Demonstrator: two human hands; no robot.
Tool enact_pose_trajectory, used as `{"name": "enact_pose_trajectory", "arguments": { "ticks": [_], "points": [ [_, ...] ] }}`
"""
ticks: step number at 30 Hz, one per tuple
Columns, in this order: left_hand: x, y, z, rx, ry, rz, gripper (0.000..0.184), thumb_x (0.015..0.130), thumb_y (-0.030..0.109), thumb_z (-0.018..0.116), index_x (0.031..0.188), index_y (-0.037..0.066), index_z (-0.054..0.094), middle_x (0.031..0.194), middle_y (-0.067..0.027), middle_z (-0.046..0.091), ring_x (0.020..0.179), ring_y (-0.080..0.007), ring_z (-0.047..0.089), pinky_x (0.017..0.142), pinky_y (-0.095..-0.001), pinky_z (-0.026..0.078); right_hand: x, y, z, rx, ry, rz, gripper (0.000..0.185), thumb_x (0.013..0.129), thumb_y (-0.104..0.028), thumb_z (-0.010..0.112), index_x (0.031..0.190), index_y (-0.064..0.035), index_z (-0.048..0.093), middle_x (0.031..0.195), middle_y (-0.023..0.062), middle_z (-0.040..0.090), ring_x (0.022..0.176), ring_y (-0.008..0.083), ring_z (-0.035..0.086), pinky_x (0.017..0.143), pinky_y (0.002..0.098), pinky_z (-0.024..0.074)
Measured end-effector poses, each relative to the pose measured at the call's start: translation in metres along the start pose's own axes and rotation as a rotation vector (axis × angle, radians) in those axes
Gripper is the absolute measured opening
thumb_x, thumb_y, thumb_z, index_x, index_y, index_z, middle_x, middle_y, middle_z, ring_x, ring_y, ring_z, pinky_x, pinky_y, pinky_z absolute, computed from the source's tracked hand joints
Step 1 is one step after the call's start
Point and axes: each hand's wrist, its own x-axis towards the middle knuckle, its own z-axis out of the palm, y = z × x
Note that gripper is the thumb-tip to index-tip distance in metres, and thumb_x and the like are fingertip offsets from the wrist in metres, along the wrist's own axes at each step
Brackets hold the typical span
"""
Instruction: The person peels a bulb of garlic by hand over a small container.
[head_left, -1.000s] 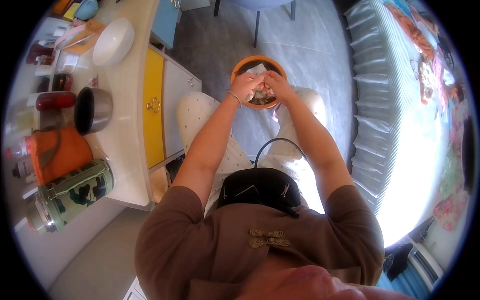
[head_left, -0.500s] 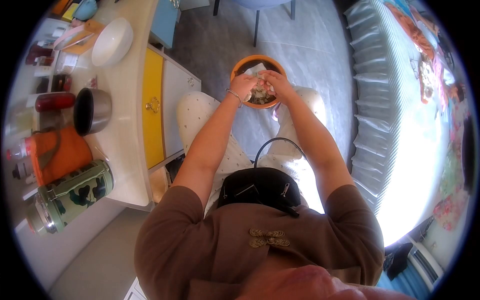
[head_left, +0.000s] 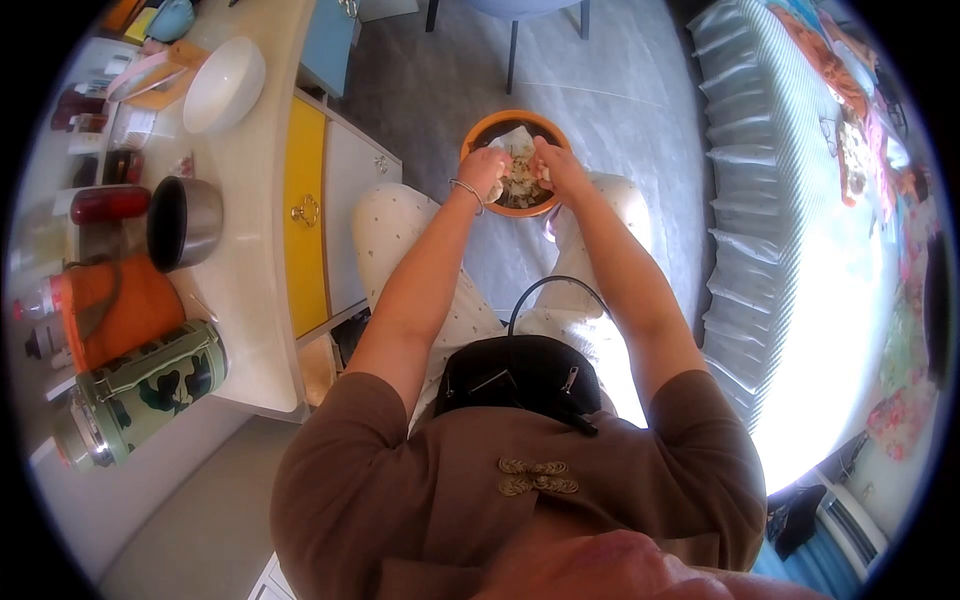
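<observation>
An orange-rimmed round bin (head_left: pixel 475 137) stands on the floor between my knees, with crumpled white tissue and pale scraps (head_left: pixel 521 180) inside. Over its left side is my left hand (head_left: pixel 487 170), fingers curled round a small whitish piece, a bracelet on the wrist. My right hand (head_left: pixel 560 170) is over the right side of the bin, its fingers bent together around something pale that is too small to name. A gap separates the two hands, and the scraps show between them.
On the left, a desk (head_left: pixel 255 200) bears a white bowl (head_left: pixel 225 85), a steel pot (head_left: pixel 187 222), an orange bag (head_left: pixel 125 308) and a camouflage flask (head_left: pixel 155 390). A bed (head_left: pixel 800 230) is at the right. Chair legs (head_left: pixel 513 58) stand beyond the bin. A black bag (head_left: pixel 520 375) rests at my waist.
My hands were together over the bin and have moved apart, the left one leftward and the right one rightward. More of the pale scraps in the bin now shows.
</observation>
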Motion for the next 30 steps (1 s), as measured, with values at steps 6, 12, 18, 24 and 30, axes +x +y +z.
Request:
{"name": "enact_pose_trajectory", "arguments": {
  "ticks": [6,12,18,24,30],
  "points": [
    [-0.009,0.014,0.004,-0.249,0.005,-0.118,0.035,0.09,0.032,0.041,0.09,0.003,0.06,0.071,-0.0101,0.062,0.048,-0.0146,0.053,0.047,-0.0261,0.047,-0.001,0.0,-0.002,0.116,0.026,-0.013,0.028,0.091,-0.033,0.052,0.082,-0.0065,0.053,0.073,0.0024,0.053,0.056,0.008,0.045,0.041,0.018,0.0278],
    [-0.01,0.013,0.004,-0.252,-0.003,-0.07,0.034,0.09,0.032,0.042,0.091,0.003,0.06,0.072,-0.0108,0.062,0.048,-0.014,0.053,0.047,-0.0257,0.046,0.003,-0.004,-0.003,0.316,0.069,0.116,0.022,0.091,-0.021,0.05,0.098,-0.0006,0.054,0.079,0.005,0.055,0.058,0.008,0.046,0.04,0.0172,0.0286],
    [-0.011,0.013,0.004,-0.229,-0.036,-0.032,0.033,0.091,0.031,0.043,0.091,0.003,0.06,0.075,-0.0105,0.062,0.049,-0.0132,0.053,0.047,-0.0251,0.046,0.001,-0.003,-0.003,0.258,-0.001,0.056,0.026,0.086,-0.011,0.049,0.108,0.0035,0.052,0.076,0.0035,0.052,0.057,0.0065,0.044,0.041,0.0173,0.0282],
    [-0.016,0.023,0.007,-0.29,-0.039,-0.066,0.036,0.093,0.034,0.039,0.094,0.004,0.059,0.073,-0.01,0.062,0.049,-0.013,0.053,0.048,-0.0249,0.046,-0.002,-0.005,-0.007,0.227,-0.103,0.062,0.025,0.088,-0.011,0.049,0.11,-0.0005,0.055,0.071,0.0004,0.051,0.054,0.0062,0.045,0.041,0.0183,0.0277],
    [-0.017,0.023,0.007,-0.31,-0.051,-0.053,0.04,0.094,0.037,0.036,0.098,0.003,0.056,0.073,-0.01,0.062,0.049,-0.0129,0.052,0.048,-0.0252,0.046,-0.002,-0.002,0.0,0.085,0.026,0.087,0.027,0.088,-0.01,0.049,0.112,-0.0009,0.056,0.078,0.0019,0.058,0.054,0.0069,0.045,0.042,0.0177,0.0279]
  ]
}}
